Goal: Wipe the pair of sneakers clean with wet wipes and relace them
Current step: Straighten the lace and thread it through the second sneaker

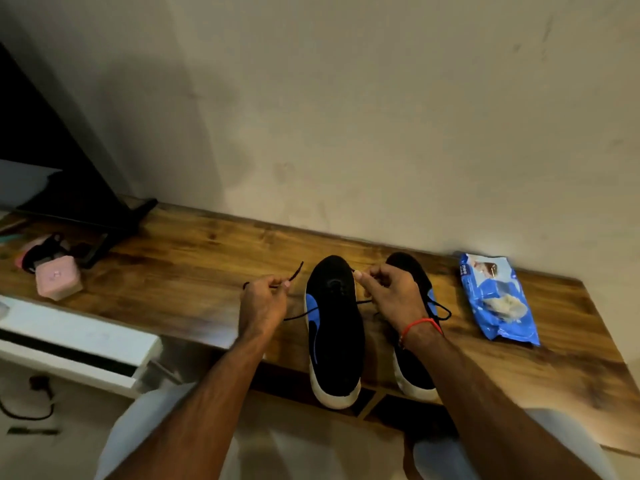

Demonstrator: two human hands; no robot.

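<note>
On desk (194, 258), two black-blue sneakers (334, 327) side by side, heels overhanging near edge. Left hand (263, 303) pinches lace (294, 273) end; right hand (391, 292) pinches what looks like other end — partly hidden. Wipes pack (498, 299) right — well apart.

Home room, wooden console (194, 258), television stand (114, 230), plaster wall (346, 116)

Dim, warm light; soft shadows on the wall (311, 116); edges bend, left side blurred, perhaps from motion.
</note>
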